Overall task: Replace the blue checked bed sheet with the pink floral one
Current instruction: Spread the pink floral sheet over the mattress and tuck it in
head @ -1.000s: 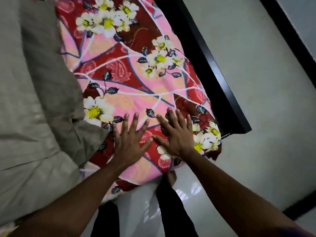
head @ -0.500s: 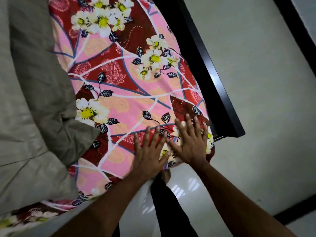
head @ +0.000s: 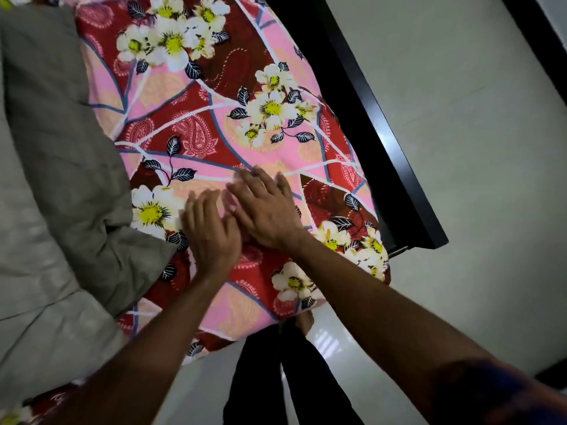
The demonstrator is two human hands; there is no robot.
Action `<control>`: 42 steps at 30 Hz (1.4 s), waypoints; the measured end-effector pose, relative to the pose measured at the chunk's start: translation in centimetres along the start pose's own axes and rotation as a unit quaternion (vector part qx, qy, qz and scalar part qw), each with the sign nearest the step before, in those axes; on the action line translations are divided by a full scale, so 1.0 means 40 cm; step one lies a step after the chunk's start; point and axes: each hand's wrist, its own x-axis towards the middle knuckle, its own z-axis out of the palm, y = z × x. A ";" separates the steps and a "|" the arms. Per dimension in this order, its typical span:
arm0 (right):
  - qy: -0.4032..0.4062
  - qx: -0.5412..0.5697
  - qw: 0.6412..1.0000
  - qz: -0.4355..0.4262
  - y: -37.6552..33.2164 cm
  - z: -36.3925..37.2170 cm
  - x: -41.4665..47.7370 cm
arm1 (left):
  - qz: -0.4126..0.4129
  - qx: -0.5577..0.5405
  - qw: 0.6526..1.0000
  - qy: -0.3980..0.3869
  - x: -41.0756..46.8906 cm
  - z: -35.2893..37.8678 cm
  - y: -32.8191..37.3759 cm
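The pink floral sheet (head: 196, 130) lay spread over the bed, filling the centre and top of the frame and hanging over the mattress corner at lower centre. No blue checked sheet showed anywhere in view, so the swap itself looked done and the step in hand was, by my reading, smoothing the new sheet flat near that corner.

Both hands lay on the cloth at mid-frame. The left hand (head: 211, 237) was palm-down with fingers straight and slightly fanned. The right hand (head: 267, 210) lay just beside it, toward the right of the frame, its fingers overlapping the left hand's fingertips. Neither grip pinched or held anything; both were flat and spread, pressing on the fabric.

A rumpled grey quilt (head: 61, 148) covered the left side of the frame, its folded corner reaching down close to the left hand. The black bed frame (head: 368, 124) ran diagonally along the sheet's right edge, with pale floor (head: 460, 148) beyond.

The next move probably called for sweeping the palms outward toward the hanging corner to push out creases, then tucking the loose edge under the mattress.
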 end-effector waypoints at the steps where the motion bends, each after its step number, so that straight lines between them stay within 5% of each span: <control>1: -0.028 -0.033 0.999 -0.016 0.024 0.007 0.027 | -0.016 0.035 0.999 -0.011 0.043 -0.001 -0.027; 4: -0.023 -0.073 0.994 0.077 0.153 -0.020 0.075 | -0.009 0.127 0.989 -0.069 0.155 0.026 -0.075; 9: -0.035 0.044 0.937 0.346 0.333 -0.111 0.080 | 0.042 0.165 0.978 -0.121 0.285 0.085 -0.038; 16: 0.162 0.035 0.963 0.210 0.237 -0.141 0.215 | 0.140 0.151 0.965 -0.165 0.356 0.162 0.098; 19: 0.075 0.007 0.989 0.126 0.209 -0.113 0.295 | 0.145 0.134 0.969 -0.150 0.370 0.174 0.098; 23: 0.014 0.007 0.983 0.183 0.298 -0.113 0.356 | 0.144 0.123 0.976 -0.110 0.401 0.160 0.073; 26: -0.013 0.178 0.930 0.322 0.393 -0.135 0.370 | 0.140 0.139 0.971 -0.135 0.437 0.157 0.072; 29: -0.021 0.296 0.893 0.340 0.448 -0.157 0.332 | 0.150 0.158 0.965 -0.146 0.468 0.176 0.099; 32: 0.058 0.337 0.874 0.346 0.481 -0.165 0.249 | 0.182 0.162 0.956 -0.161 0.475 0.201 0.153; 36: 0.132 0.426 0.805 0.392 0.487 -0.179 0.057 | 0.276 0.138 0.934 -0.181 0.410 0.217 0.258; 39: 0.088 0.449 0.774 0.438 0.477 -0.135 -0.114 | 0.344 0.138 0.904 -0.215 0.333 0.240 0.317; 42: -0.007 0.543 0.696 0.470 0.463 -0.056 -0.193 | 0.371 0.165 0.882 -0.237 0.292 0.273 0.343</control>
